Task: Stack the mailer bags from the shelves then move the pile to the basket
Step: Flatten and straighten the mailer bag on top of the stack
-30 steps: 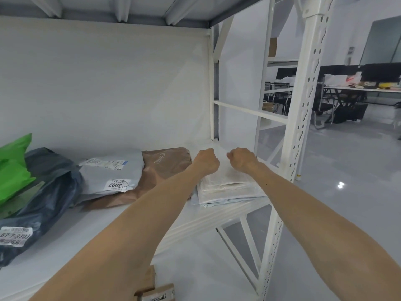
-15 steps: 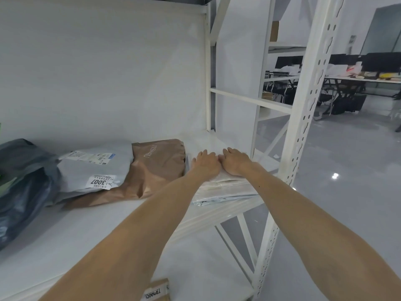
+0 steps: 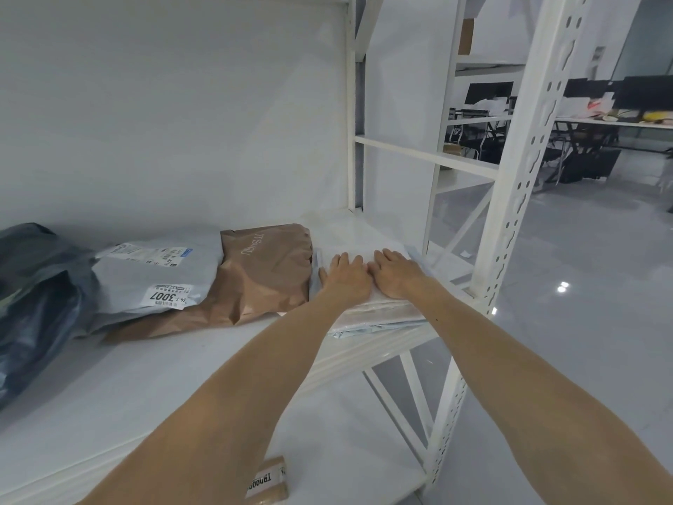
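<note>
A low pile of pale, clear-wrapped mailer bags (image 3: 378,317) lies at the right end of the white shelf (image 3: 145,388). My left hand (image 3: 346,277) and my right hand (image 3: 395,273) rest flat on top of the pile, side by side, fingers straight and pointing away from me. To the left of the pile lies a brown mailer bag (image 3: 262,275). A grey mailer bag (image 3: 145,282) with a label reading 3007 partly overlaps it. A dark blue-black bag (image 3: 32,300) sits at the far left edge. No basket is in view.
The shelf's white perforated upright (image 3: 517,176) stands just right of the pile, with cross braces behind it. A cardboard box (image 3: 267,482) shows on the lower shelf. Open grey floor and desks with chairs lie beyond to the right.
My fists have opened and now lie flat on the pale pile. The view has shifted right, so the green bag at the left has left the frame.
</note>
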